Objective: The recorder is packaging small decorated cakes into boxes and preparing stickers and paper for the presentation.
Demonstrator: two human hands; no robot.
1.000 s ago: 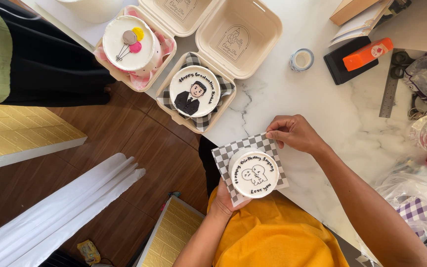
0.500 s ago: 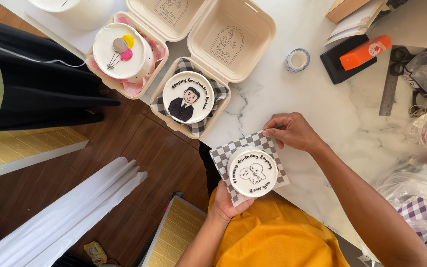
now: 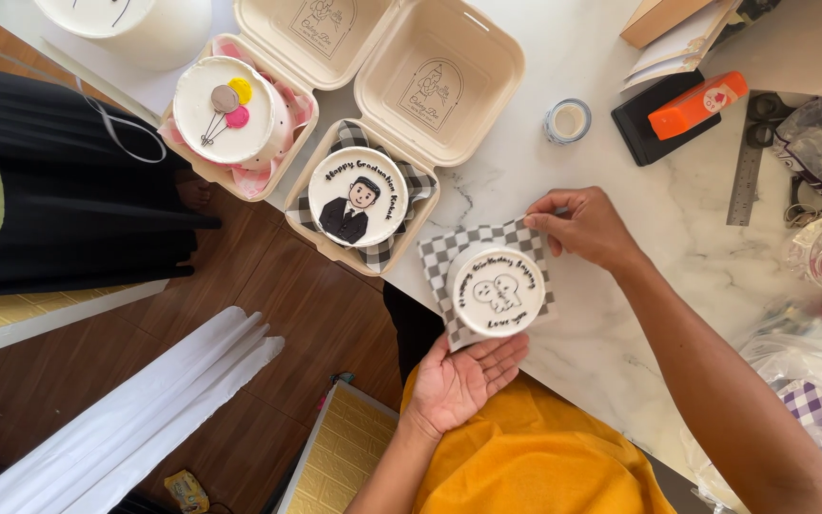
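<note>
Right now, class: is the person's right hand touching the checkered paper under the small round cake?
Touching. The head view shows the right hand with its fingertips pinching the far corner of the checkered paper that lies under the cake; no gap shows between them.

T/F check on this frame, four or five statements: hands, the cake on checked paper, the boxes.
1. The left hand lies palm up under the edge of the checked paper. True.
2. The right hand holds the orange tube. False: it pinches the paper's far corner.
3. The small cake sits inside a box. False: it sits on the paper, on the marble table.
4. Both takeaway boxes stand open, each with a cake. True.
</note>
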